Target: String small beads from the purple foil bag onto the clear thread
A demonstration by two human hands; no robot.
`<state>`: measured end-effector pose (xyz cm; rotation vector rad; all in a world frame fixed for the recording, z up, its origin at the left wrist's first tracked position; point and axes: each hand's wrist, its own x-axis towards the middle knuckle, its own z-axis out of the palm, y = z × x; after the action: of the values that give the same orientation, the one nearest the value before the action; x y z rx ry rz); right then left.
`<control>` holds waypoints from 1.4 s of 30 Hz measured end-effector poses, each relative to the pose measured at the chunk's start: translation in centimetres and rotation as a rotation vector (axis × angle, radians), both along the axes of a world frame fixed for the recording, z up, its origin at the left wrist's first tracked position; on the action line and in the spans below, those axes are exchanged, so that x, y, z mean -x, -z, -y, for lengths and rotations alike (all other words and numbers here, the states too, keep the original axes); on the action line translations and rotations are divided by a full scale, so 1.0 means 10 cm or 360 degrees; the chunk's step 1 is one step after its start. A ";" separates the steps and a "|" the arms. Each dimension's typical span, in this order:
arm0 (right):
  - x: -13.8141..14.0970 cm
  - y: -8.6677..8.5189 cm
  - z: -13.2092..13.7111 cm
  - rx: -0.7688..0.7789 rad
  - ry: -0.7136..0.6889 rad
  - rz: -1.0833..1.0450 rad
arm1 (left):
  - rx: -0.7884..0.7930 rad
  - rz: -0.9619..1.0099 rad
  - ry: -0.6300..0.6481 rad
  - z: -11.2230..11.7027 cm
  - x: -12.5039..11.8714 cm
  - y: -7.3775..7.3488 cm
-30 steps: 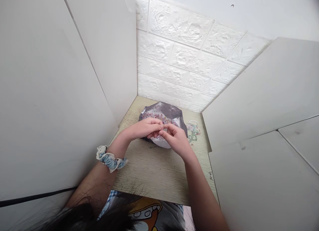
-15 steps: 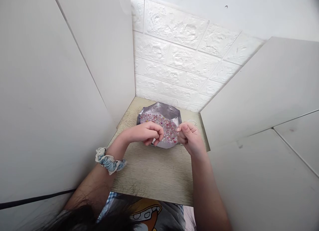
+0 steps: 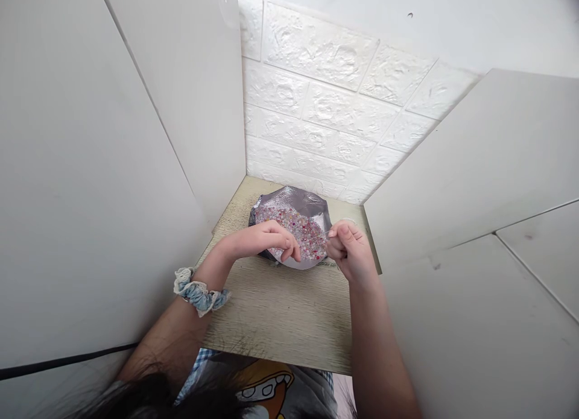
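Note:
My right hand [image 3: 348,247] is closed in a pinch on a thin, straight needle [image 3: 326,233]. The needle points left over the bag's right edge, and most of it is hard to make out. My left hand [image 3: 271,241] hovers over the front of the beads, fingers bent downward and loosely apart. I see nothing plainly held in it. Small pink, red, white and clear beads [image 3: 307,229] fill a spread-open silvery bag [image 3: 294,197]. Part of the beads is hidden behind my left hand.
The bag lies on a pale wooden tabletop [image 3: 289,310]. Behind it stands a white brick-patterned wall [image 3: 330,105]. White panels close in the left [image 3: 199,105] and right [image 3: 474,148] sides. A pale string loop [image 3: 349,220] shows faintly behind my right hand.
My right hand has shifted slightly right, taking the needle away from my left hand. My left fingers have straightened and reach lower and farther right over the beads.

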<state>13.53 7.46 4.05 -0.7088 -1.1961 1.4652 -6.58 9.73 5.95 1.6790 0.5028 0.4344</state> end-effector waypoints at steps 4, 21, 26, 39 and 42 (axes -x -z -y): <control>-0.05 -0.02 -0.01 0.0033 0.0094 -0.0106 | -0.0015 0.0012 0.0006 -0.01 0.02 0.00; 0.14 0.03 0.04 -0.0003 -0.0362 0.0568 | 0.0280 0.0087 -0.0022 0.01 -0.01 0.05; 0.11 0.03 0.03 0.0030 -0.0377 0.0656 | 0.0019 -0.0114 -0.0201 0.03 -0.02 -0.02; -0.21 -0.07 -0.05 0.0112 0.0127 -0.0448 | 0.0080 -0.0012 0.0039 0.02 0.10 -0.01; -0.18 -0.05 -0.03 0.0086 0.0066 -0.0359 | 0.0040 -0.0085 0.0051 0.02 0.07 -0.04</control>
<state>15.33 7.79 4.57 -0.5837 -0.9669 1.5042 -7.30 9.52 6.39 1.6756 0.5180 0.3590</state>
